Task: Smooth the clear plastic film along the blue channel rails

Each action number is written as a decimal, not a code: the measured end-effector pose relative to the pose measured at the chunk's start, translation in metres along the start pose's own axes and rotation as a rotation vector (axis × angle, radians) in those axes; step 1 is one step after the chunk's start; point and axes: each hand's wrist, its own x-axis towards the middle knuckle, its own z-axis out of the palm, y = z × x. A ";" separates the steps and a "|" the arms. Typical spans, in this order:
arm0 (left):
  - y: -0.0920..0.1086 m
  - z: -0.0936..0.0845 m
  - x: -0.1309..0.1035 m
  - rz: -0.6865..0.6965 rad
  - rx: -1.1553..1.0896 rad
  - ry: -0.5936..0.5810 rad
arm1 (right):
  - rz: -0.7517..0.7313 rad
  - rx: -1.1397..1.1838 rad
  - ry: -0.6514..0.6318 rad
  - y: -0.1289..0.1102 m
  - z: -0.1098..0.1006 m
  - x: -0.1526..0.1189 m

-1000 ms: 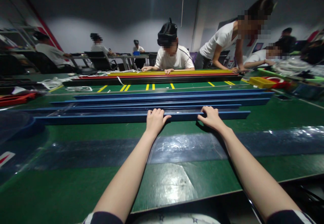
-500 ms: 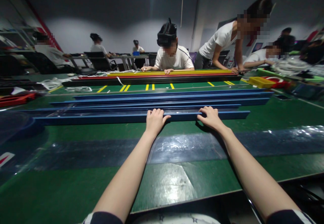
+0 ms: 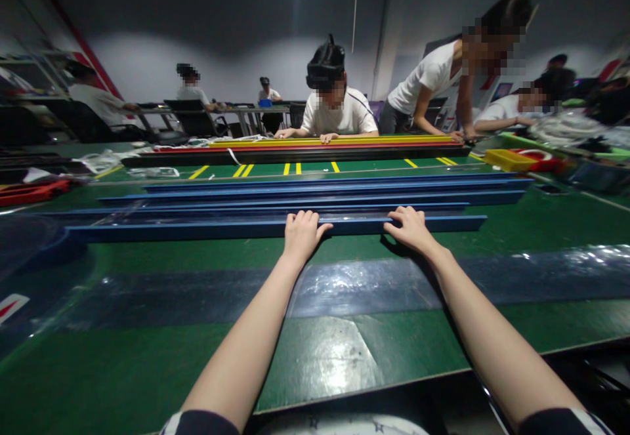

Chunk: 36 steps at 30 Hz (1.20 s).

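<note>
A long blue strip [image 3: 197, 231] lies across the green table, the nearest of several blue strips. My left hand [image 3: 302, 235] grips its edge near the middle, fingers over the top and thumb stretched to the right. Farther right, my right hand [image 3: 408, 226] holds the same strip, its fingers curled over the edge and its thumb pointing left. The fingertips of both hands are partly hidden behind the strip's edge. A clear plastic sheet [image 3: 364, 285] lies flat on the table, under my forearms.
Beyond the blue strips lie black strips [image 3: 295, 155] with red and yellow ones. A person [image 3: 339, 112] leans over them, another bends at the right. A yellow tray [image 3: 506, 159] sits at the back right, a rolled plastic sheet [image 3: 34, 251] at the left.
</note>
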 end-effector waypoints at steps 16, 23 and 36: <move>0.000 0.000 0.000 -0.012 -0.031 -0.012 | 0.008 0.001 -0.004 0.000 0.000 0.000; -0.001 0.000 -0.001 -0.007 -0.020 -0.014 | -0.008 0.021 0.019 0.000 0.000 0.000; 0.000 0.000 0.000 -0.010 -0.019 -0.019 | -0.012 -0.014 0.007 0.002 0.002 0.000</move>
